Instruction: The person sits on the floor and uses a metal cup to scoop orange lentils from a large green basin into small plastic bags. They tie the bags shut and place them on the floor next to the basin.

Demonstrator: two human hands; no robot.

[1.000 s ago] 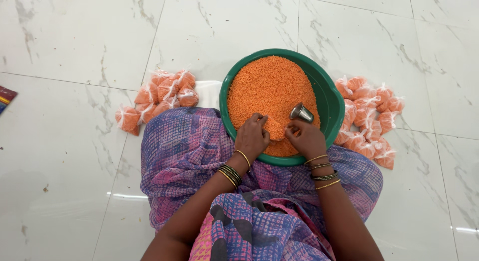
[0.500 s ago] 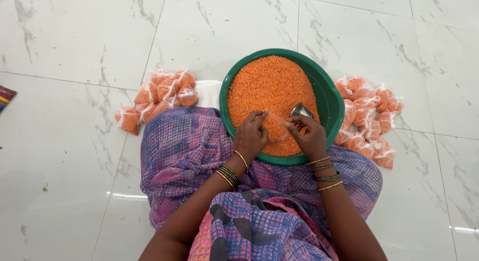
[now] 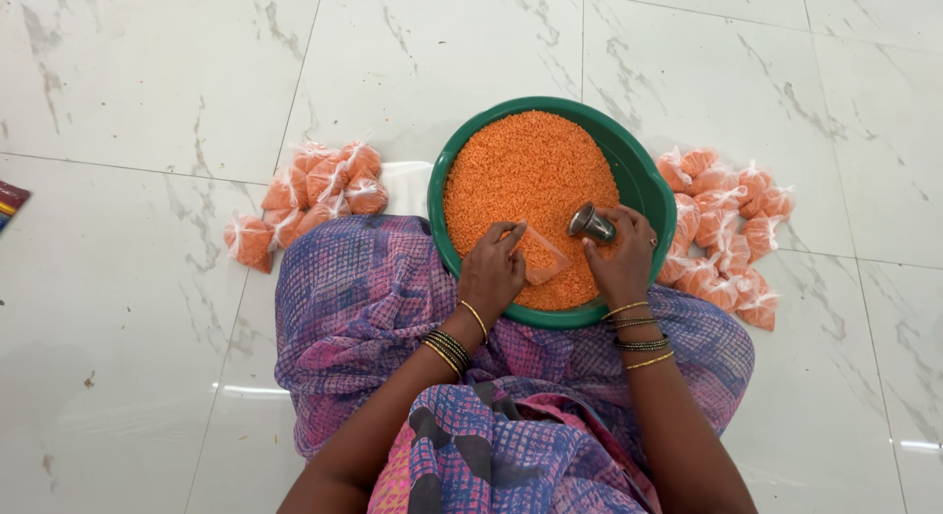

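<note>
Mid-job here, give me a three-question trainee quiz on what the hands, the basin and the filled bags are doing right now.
1. True or false: the right hand holds a small metal cup over the orange lentils.
2. What does the left hand hold? A) a spoon B) a small clear plastic bag C) a lid
3. Fill in: tied bags of lentils lie on the floor on ____ sides of the green basin: a left pile and a right pile.

Key: 1 true. 2 B; the bag is held at the lentils in the basin. 3 both.
</note>
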